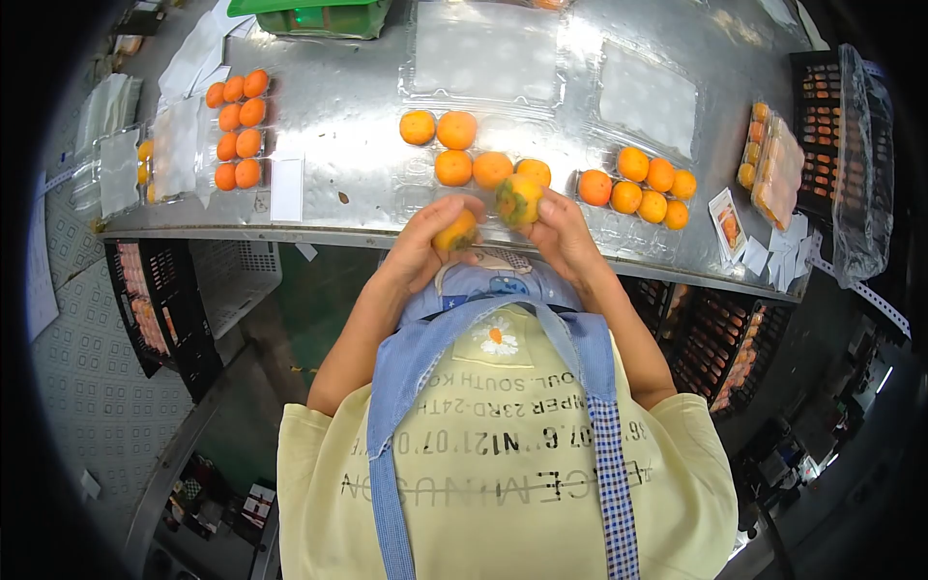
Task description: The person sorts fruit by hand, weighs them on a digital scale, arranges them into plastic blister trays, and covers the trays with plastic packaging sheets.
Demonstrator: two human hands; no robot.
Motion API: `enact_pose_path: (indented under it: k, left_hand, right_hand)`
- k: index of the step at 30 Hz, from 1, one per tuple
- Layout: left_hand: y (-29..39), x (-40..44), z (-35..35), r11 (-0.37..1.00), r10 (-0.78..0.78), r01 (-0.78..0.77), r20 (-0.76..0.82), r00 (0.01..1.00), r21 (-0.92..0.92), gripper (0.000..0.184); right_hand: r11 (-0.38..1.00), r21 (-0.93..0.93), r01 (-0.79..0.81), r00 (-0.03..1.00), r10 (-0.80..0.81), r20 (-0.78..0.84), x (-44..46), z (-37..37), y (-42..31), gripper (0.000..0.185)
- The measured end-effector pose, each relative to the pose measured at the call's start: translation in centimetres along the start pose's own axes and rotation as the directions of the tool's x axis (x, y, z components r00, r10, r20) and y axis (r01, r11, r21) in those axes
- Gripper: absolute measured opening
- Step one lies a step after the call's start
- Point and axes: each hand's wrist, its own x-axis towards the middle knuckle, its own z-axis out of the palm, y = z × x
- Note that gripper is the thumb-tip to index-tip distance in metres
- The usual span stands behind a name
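Note:
My left hand [422, 242] is closed around a persimmon [454, 233], just over the table's near edge. A second persimmon [520, 199], its green leafy calyx showing, is gripped by the fingers of my right hand [566, 235]. Beyond my hands, several orange persimmons [455, 130] sit in a clear plastic tray, some of it hidden by my hands and the fruit. To the right of my right hand, another clear tray holds more persimmons [626, 197].
A filled persimmon tray [240, 130] stands at the left, beside a white card [287, 189]. Clear trays [488, 48] lie at the back near a green container [319, 17]. Black crates [820, 126] stand at the right, with small labels [727, 220] near the edge.

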Motion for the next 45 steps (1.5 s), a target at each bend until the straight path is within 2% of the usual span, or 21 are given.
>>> enact_pose_path:
  k: [2, 5, 8, 9, 11, 12, 15, 16, 19, 22, 25, 29, 31, 35, 37, 40, 43, 45]
  left_hand:
    - [0.4, -0.1, 0.2, 1.0, -0.017, 0.017, -0.008, 1.0, -0.021, 0.037]
    - [0.5, -0.2, 0.1, 0.999, -0.035, 0.035, -0.016, 0.999, -0.014, 0.037]
    - [0.4, -0.1, -0.3, 1.0, -0.023, 0.023, -0.015, 1.0, 0.013, 0.036]
    - [0.3, -0.1, -0.4, 1.0, -0.017, 0.017, -0.011, 1.0, 0.021, 0.036]
    - [0.1, 0.1, -0.8, 1.0, -0.012, 0.012, -0.023, 1.0, 0.015, 0.035]
    - [0.0, 0.2, -0.9, 1.0, -0.009, 0.01, -0.028, 1.0, 0.012, 0.035]
    - [0.2, 0.2, -0.6, 1.0, -0.004, 0.004, -0.032, 0.999, 0.018, 0.034]
    - [0.3, 0.2, -0.6, 1.0, -0.006, 0.007, -0.038, 0.999, 0.018, 0.034]
    - [0.3, 0.4, -0.5, 0.999, -0.009, 0.01, -0.04, 0.999, 0.032, 0.034]
    - [0.4, 0.5, -0.3, 0.999, -0.008, 0.01, -0.042, 0.999, 0.041, 0.033]
    - [0.4, 0.6, -0.3, 0.999, -0.012, 0.014, -0.046, 0.999, 0.045, 0.032]
    - [0.4, 0.8, -0.6, 0.998, -0.01, 0.012, -0.039, 0.999, 0.067, 0.035]
    - [0.4, 0.8, -0.4, 1.0, -0.012, 0.012, -0.022, 1.0, 0.011, 0.037]
    - [0.6, 1.0, -0.4, 0.997, -0.02, 0.025, 0.073, 0.997, -0.069, 0.044]
    - [0.6, 1.1, -0.3, 0.998, -0.026, 0.03, 0.076, 0.997, -0.049, 0.044]
    - [0.6, 1.2, 0.1, 0.998, -0.035, 0.038, 0.061, 0.998, -0.04, 0.045]
    - [0.8, 1.2, 0.7, 0.994, -0.039, 0.047, 0.082, 0.996, -0.102, 0.047]
    - [1.1, 1.3, 1.3, 0.986, -0.053, 0.071, 0.12, 0.991, -0.151, 0.049]
  right_hand:
    - [0.98, 0.199, -0.018, 0.999, 0.024, -0.026, 0.3, 0.1, -0.1, 0.052]
    - [0.981, 0.196, -0.002, 0.995, 0.021, -0.094, 0.7, 0.0, -0.5, 0.048]
    - [0.995, -0.066, 0.074, 0.978, -0.085, -0.191, 0.9, -1.8, -1.6, 0.046]
    - [0.946, -0.293, 0.143, 0.956, -0.208, -0.207, 1.1, -2.7, -2.2, 0.046]
    - [0.687, -0.692, 0.22, 0.884, -0.44, -0.156, 1.4, -4.9, -3.9, 0.048]
    - [0.278, -0.941, 0.191, 0.791, -0.611, -0.02, 1.5, -5.8, -5.1, 0.052]
    - [0.056, -0.993, 0.108, 0.763, -0.644, 0.046, 1.3, -7.5, -7.8, 0.05]
    - [0.12, -0.99, 0.075, 0.801, -0.598, -0.012, 1.0, -7.4, -8.6, 0.049]
    - [-0.153, -0.987, 0.052, 0.831, -0.541, 0.128, 1.1, -8.9, -9.8, 0.048]
    - [-0.308, -0.949, 0.072, 0.868, -0.45, 0.212, 1.2, -9.0, -10.8, 0.045]
    - [-0.363, -0.928, 0.089, 0.871, -0.423, 0.249, 1.3, -8.8, -11.3, 0.041]
    - [-0.368, -0.924, 0.104, 0.894, -0.373, 0.249, 1.9, -9.2, -11.6, 0.041]
    - [-0.357, -0.928, 0.107, 0.911, -0.34, 0.236, 2.0, -9.2, -11.8, 0.041]
    - [-0.301, -0.943, 0.138, 0.928, -0.292, 0.23, 2.3, -9.5, -12.0, 0.045]
    - [-0.279, -0.952, 0.125, 0.94, -0.274, 0.204, 2.4, -9.5, -12.0, 0.045]
    - [-0.234, -0.962, 0.142, 0.934, -0.29, 0.208, 2.2, -9.7, -11.8, 0.045]
    - [-0.099, -0.987, 0.123, 0.945, -0.292, 0.147, 2.0, -10.5, -11.7, 0.045]
    - [-0.107, -0.99, 0.088, 0.933, -0.34, 0.119, 1.8, -10.7, -11.4, 0.045]
